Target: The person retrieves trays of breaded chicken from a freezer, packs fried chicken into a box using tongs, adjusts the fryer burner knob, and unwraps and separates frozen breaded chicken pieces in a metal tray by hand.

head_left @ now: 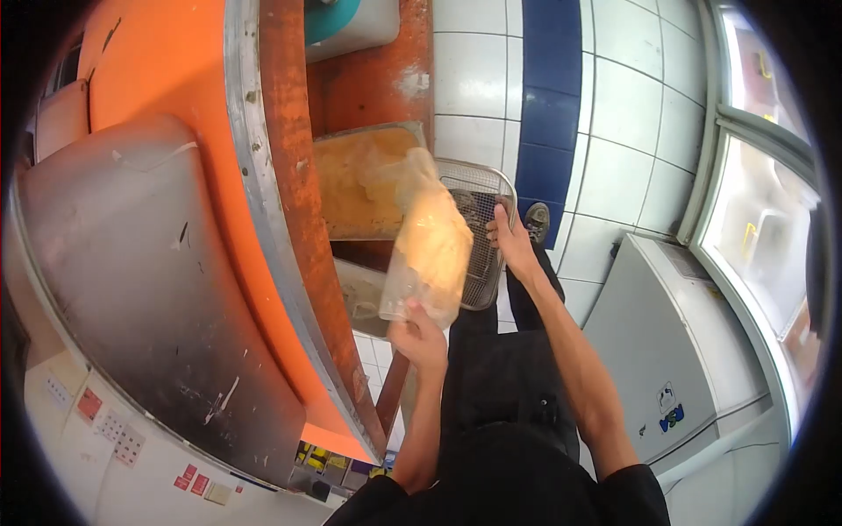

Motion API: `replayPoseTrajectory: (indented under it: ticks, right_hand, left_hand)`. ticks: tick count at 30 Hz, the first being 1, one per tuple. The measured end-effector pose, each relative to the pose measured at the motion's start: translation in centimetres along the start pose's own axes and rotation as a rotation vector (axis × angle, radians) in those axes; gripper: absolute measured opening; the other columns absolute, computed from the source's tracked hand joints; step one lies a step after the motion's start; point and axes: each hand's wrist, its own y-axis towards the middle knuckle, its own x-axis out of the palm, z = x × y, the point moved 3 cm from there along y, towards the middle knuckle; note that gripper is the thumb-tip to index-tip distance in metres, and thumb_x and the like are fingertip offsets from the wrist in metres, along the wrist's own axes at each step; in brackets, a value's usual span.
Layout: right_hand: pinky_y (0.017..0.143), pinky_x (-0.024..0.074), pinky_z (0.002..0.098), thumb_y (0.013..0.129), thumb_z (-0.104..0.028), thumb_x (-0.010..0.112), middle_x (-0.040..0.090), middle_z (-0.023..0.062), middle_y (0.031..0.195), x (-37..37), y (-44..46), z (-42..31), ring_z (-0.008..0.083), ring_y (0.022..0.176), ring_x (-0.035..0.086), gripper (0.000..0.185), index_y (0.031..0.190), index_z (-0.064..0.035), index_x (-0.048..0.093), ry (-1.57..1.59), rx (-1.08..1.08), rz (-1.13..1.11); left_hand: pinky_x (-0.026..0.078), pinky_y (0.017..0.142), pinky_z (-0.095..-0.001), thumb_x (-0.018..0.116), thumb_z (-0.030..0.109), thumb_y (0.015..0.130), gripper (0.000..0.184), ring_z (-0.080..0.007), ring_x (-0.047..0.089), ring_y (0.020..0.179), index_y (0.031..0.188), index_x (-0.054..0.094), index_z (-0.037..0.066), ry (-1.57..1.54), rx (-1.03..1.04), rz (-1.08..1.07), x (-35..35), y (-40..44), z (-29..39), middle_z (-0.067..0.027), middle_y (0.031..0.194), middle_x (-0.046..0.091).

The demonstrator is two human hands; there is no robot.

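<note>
A clear plastic bag [430, 250] with yellow-orange contents is held up by its lower end in my left hand [418, 336], whose fingers are closed on it. My right hand [512, 241] grips the right rim of a wire mesh basket [484, 263]. The bag overlaps the basket's left part and hides it. Behind the bag's upper left, a tray [360, 180] filled with a yellow-orange crumbly material sits on the orange shelf. Below that tray is another pale container [360, 294], partly hidden by the bag.
An orange counter edge [289, 175] runs down the left, beside a dark curved panel [149, 280]. A teal and white container [351, 26] stands at the top. A white appliance [667, 351] is at the right, near a window [763, 228]. A shoe [537, 221] shows on the floor.
</note>
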Motion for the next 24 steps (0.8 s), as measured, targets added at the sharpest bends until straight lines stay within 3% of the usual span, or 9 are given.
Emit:
replayPoseTrajectory:
  ticks: [2, 3, 6, 7, 10, 12, 14, 18, 24]
  right_hand:
    - [0.071, 0.0473, 0.0271, 0.099, -0.051, 0.037, 0.054, 0.0061, 0.089, -1.4, -1.9, -1.1, 0.0119, 0.076, 0.053, 0.056, 0.133, -0.0074, 0.041, 0.099, 0.021, -0.019]
    - [0.071, 0.0474, 0.0266, 0.098, -0.055, 0.035, 0.056, 0.0077, 0.094, -2.5, -3.0, -1.5, 0.0117, 0.077, 0.054, 0.059, 0.133, -0.0071, 0.041, 0.148, 0.009, -0.036]
    - [0.068, 0.0449, 0.0254, 0.096, -0.058, 0.036, 0.06, 0.0106, 0.104, -5.6, -6.5, -2.2, 0.0105, 0.075, 0.055, 0.063, 0.128, -0.0033, 0.043, 0.376, 0.049, -0.026]
    - [0.08, 0.0469, 0.0293, 0.097, -0.057, 0.034, 0.056, 0.0134, 0.118, -6.7, -8.1, -3.3, 0.017, 0.093, 0.058, 0.066, 0.134, -0.003, 0.039, 0.359, 0.085, -0.052]
    - [0.084, 0.0473, 0.0316, 0.094, -0.064, 0.031, 0.051, 0.017, 0.125, -8.8, -12.0, -4.0, 0.0195, 0.097, 0.058, 0.073, 0.139, -0.0057, 0.033, 0.333, -0.052, -0.004]
    - [0.085, 0.0482, 0.0333, 0.093, -0.066, 0.03, 0.047, 0.0192, 0.131, -10.5, -15.6, -6.3, 0.022, 0.102, 0.057, 0.077, 0.143, -0.0072, 0.028, 0.281, -0.133, 0.049]
    - [0.085, 0.049, 0.0342, 0.093, -0.066, 0.03, 0.045, 0.0201, 0.134, -12.4, -18.2, -8.1, 0.0237, 0.106, 0.056, 0.078, 0.144, -0.0078, 0.026, 0.249, -0.19, 0.092]
    - [0.072, 0.052, 0.0352, 0.092, -0.067, 0.032, 0.049, 0.0175, 0.125, -16.6, -22.6, -8.6, 0.022, 0.091, 0.057, 0.078, 0.143, -0.008, 0.025, 0.192, -0.303, 0.144]
    - [0.069, 0.05, 0.0334, 0.09, -0.072, 0.03, 0.053, 0.0162, 0.118, -17.4, -31.5, -18.3, 0.0214, 0.087, 0.058, 0.083, 0.14, -0.006, 0.029, 0.35, -0.274, 0.01]
  left_hand:
    - [0.044, 0.057, -0.0358, 0.054, 0.014, 0.093, 0.025, -0.0267, 0.059, 0.064, 0.081, 0.059, -0.007, 0.07, 0.032, -0.115, -0.2, -1.8, 2.7, -0.0175, 0.073, 0.061]
    - [0.046, 0.058, -0.0379, 0.056, 0.01, 0.09, 0.022, -0.0347, 0.062, 0.064, 0.08, 0.061, -0.008, 0.156, 0.069, -0.227, -0.2, -2.6, 4.7, -0.0217, 0.071, 0.061]
    - [0.046, 0.058, -0.0382, 0.059, 0.004, 0.085, 0.011, -0.0362, 0.06, 0.065, 0.079, 0.06, -0.006, 0.062, 0.242, -0.373, -0.2, -4.8, 10.6, -0.0196, 0.072, 0.059]
    - [0.046, 0.058, -0.0382, 0.059, 0.004, 0.085, 0.011, -0.0362, 0.06, 0.065, 0.079, 0.06, -0.006, 0.049, 0.259, -0.366, -0.6, -5.7, 11.8, -0.0196, 0.072, 0.059]
    - [0.045, 0.057, -0.0393, 0.06, 0.0, 0.082, 0.005, -0.0342, 0.058, 0.065, 0.082, 0.061, -0.005, -0.058, 0.415, -0.477, -2.4, -8.8, 15.8, -0.0173, 0.074, 0.058]
    - [0.044, 0.055, -0.0389, 0.06, 0.0, 0.081, 0.004, -0.0325, 0.057, 0.065, 0.083, 0.06, -0.004, -0.032, 0.358, -0.584, -4.1, -10.4, 18.3, -0.0165, 0.076, 0.057]
    - [0.043, 0.052, -0.0389, 0.059, 0.002, 0.084, 0.007, -0.0324, 0.055, 0.059, 0.079, 0.059, -0.003, -0.114, 0.451, -0.494, -6.2, -10.2, 23.2, -0.0158, 0.071, 0.056]
    - [0.039, 0.048, -0.0391, 0.057, 0.009, 0.088, 0.02, -0.0308, 0.052, 0.049, 0.072, 0.057, -0.001, -0.107, 0.451, -0.527, -11.2, -12.3, 31.6, -0.0133, 0.057, 0.051]
    - [0.032, 0.046, -0.0353, 0.058, 0.019, 0.09, 0.035, -0.0125, 0.041, 0.048, 0.065, 0.052, -0.005, -0.14, 0.32, -0.613, -13.6, -9.0, 34.9, -0.0102, 0.051, 0.046]
